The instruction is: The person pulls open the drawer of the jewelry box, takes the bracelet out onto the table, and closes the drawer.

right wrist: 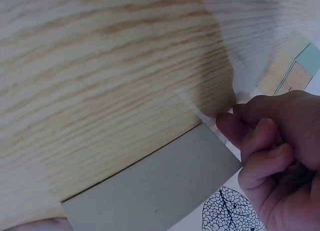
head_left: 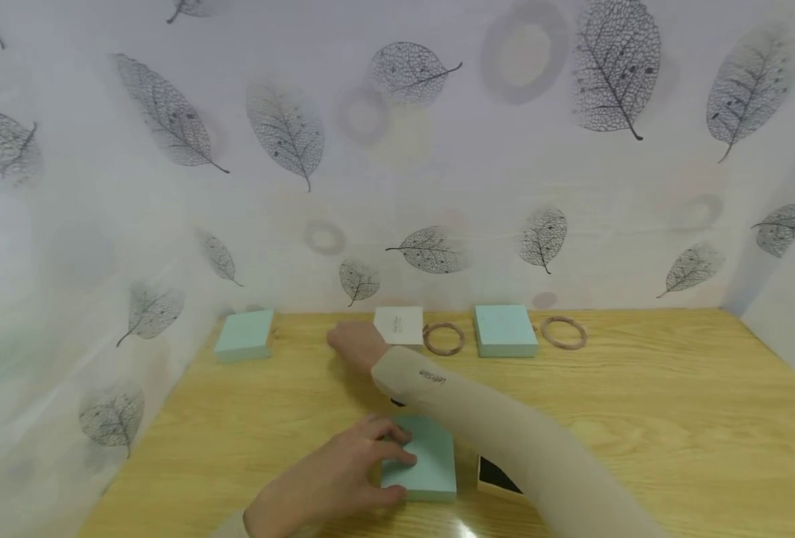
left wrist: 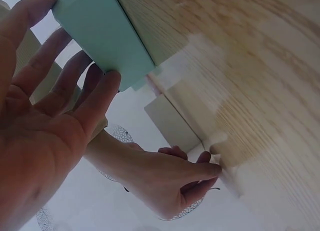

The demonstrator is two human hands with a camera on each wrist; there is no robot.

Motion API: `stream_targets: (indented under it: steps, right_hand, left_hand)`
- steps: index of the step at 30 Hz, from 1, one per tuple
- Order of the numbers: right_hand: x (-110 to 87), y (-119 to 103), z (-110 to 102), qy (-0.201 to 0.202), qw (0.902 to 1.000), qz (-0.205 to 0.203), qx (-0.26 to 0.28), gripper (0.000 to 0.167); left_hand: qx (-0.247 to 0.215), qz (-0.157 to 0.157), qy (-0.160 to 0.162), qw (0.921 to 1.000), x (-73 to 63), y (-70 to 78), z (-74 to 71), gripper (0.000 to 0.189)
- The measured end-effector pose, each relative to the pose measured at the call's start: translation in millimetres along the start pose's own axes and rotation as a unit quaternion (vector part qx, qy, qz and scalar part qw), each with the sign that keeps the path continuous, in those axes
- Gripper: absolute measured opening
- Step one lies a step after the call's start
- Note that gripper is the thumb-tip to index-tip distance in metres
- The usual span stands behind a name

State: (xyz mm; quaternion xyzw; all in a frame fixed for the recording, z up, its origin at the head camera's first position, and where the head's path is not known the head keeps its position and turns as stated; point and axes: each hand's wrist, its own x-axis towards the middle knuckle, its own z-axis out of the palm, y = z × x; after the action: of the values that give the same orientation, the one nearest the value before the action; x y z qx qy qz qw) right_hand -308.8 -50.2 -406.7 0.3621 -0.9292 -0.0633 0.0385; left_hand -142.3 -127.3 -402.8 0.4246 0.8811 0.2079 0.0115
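My left hand rests with spread, gently bent fingers along the left side of a pale green box on the near part of the table; the left wrist view shows its fingertips touching the box. At the back, my right hand reaches down just left of a white box with small writing on top. In the right wrist view, thumb and fingers of the right hand are bent together beside a corner of that box. I cannot tell whether they pinch anything.
Along the back of the wooden table stand another green box, a brown ring, a third green box and a second ring. A black-topped, light-edged object lies partly hidden under the right forearm. A leaf-patterned curtain hangs behind.
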Motion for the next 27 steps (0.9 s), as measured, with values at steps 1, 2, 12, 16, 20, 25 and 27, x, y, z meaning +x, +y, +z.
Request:
stream_targets:
  steps: [1, 2, 12, 16, 20, 25, 27]
  right_hand:
    - [0.4, 0.0, 0.7, 0.002, 1.0, 0.002, -0.002, 0.017]
    - [0.6, -0.3, 1.2, 0.003, 1.0, 0.003, -0.003, 0.017]
    - [-20.7, 5.1, -26.3, 0.014, 0.9941, 0.013, 0.106, 0.018]
    - [-49.4, 18.2, -52.0, 0.033, 0.9874, 0.015, 0.154, 0.022]
    - [-82.9, 38.1, -68.9, 0.076, 0.9841, 0.007, 0.16, 0.024]
    - [-126.5, 62.7, -71.3, 0.107, 0.9825, -0.003, 0.152, 0.031]
    - [-144.6, 70.0, -69.2, 0.099, 0.9825, 0.007, 0.158, 0.03]
  left_hand:
    - [0.0, 0.0, 0.002, 1.0, -0.3, 0.4, -0.1, 0.027]
    - [-0.001, 0.0, 0.002, 1.0, -0.5, 0.9, -0.2, 0.027]
    - [0.001, -0.006, 0.004, 1.0, -0.6, 2.6, -0.7, 0.029]
    - [0.0, -0.005, 0.003, 1.0, -0.7, 2.0, -1.5, 0.028]
    - [-0.003, -0.013, 0.001, 0.9999, -1.4, 1.8, -2.4, 0.028]
    - [-0.013, -0.032, -0.01, 0.9994, -3.5, 3.2, -3.3, 0.027]
    - [-0.017, -0.037, -0.014, 0.9991, -4.3, 3.3, -3.4, 0.027]
